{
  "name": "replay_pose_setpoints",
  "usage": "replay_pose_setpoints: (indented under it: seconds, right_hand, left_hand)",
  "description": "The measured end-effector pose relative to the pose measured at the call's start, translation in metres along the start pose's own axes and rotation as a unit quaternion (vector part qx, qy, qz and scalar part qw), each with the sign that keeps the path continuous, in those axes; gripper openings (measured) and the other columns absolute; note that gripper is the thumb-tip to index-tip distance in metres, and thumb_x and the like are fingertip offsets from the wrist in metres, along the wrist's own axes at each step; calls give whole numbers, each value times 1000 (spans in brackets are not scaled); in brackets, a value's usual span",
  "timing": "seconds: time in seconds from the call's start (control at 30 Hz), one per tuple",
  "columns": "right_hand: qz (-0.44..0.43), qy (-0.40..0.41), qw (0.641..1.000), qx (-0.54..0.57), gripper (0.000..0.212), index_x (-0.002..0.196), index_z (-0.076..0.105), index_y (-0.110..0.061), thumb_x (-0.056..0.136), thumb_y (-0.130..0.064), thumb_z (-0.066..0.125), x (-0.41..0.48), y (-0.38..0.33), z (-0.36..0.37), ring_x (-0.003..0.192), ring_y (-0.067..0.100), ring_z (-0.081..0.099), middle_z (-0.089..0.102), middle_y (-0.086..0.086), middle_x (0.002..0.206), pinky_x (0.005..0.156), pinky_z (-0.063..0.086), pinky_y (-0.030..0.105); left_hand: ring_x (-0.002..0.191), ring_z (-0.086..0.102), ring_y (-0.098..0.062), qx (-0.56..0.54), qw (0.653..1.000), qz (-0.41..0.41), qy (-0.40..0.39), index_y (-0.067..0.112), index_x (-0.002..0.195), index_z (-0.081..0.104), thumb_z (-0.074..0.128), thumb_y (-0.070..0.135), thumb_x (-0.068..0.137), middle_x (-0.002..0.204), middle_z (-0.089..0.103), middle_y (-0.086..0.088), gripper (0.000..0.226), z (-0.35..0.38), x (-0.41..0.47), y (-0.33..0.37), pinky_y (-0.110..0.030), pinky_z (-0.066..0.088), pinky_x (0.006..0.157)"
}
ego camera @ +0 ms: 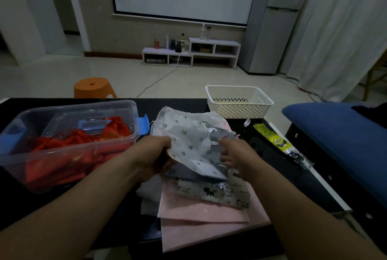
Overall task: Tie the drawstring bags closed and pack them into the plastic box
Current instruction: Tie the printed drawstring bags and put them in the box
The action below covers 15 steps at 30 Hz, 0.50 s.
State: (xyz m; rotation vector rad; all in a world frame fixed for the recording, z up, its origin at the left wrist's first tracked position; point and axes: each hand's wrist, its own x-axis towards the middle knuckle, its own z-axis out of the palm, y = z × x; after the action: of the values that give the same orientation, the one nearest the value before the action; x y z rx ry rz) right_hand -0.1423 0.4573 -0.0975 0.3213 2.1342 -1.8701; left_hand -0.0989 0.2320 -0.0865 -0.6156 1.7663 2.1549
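A white drawstring bag with small green prints lies on top of a pile of flat bags in the middle of the black table. My left hand grips its near left edge. My right hand holds the folded right side, over a grey bag. Under them lie a beige cat-print bag and pink bags. The clear plastic box stands at the left and holds several tied red bags.
A white perforated basket sits at the table's far edge. A yellow-green packet lies to the right on the black table. A blue cushion is at far right, an orange stool beyond the table.
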Motion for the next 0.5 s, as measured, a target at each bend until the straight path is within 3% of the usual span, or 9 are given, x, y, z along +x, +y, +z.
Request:
replay_pose_setpoints:
  seconds: [0.03,0.1,0.17,0.27,0.33,0.4,0.5]
  right_hand:
    - [22,-14,999,18,15,108,60,-15,101,-29,61,-3,2,1,68,31,66,60,29,90,57,52,31]
    - [57,-49,996,39,30,110,54,-12,101,-40,62,-6,2,4,63,24,63,65,22,96,52,42,28]
    - [38,-47,998,-17,35,105,59,-11,98,-45,64,-4,2,10,57,17,57,65,11,82,49,40,25]
    - [-26,-10,991,-131,39,101,70,-11,94,-49,69,0,8,18,66,17,56,59,1,76,64,45,30]
    - [-23,-30,993,-112,36,96,67,-14,92,-50,71,-3,10,23,64,17,52,54,-2,72,62,43,32]
    - [-20,-56,995,-80,28,87,69,-12,93,-39,73,-6,7,23,63,21,57,61,8,71,62,46,34]
    - [-50,-66,987,-137,29,96,70,7,90,-21,75,-10,5,17,75,31,63,67,30,86,68,49,42]
  left_hand:
    - [61,67,-19,-34,999,-20,-10,9,117,58,52,8,99,106,72,-20,19,-2,-9,-4,-26,53,48]
    - [44,59,-15,-76,995,-59,-35,6,100,60,50,5,97,81,61,-13,10,-4,-19,-14,-20,47,39]
    - [39,53,-14,-99,989,-87,-69,10,81,54,48,1,92,64,45,-4,16,-10,-21,-24,-18,45,36]
    - [42,51,-15,-145,979,-98,-105,10,82,51,49,-3,79,72,38,-4,13,-24,-19,-30,-17,44,38]
    - [49,50,-17,-148,975,-103,-130,10,83,50,58,-5,66,81,38,-4,24,-31,-22,-30,-17,41,42]
    - [62,46,-21,-98,977,-112,-150,8,86,53,63,-7,57,89,42,-7,34,-33,-31,-29,-22,44,46]
    - [82,58,-27,6,988,-95,-122,2,114,64,64,6,66,98,65,-18,47,-31,-34,-33,-38,58,70]
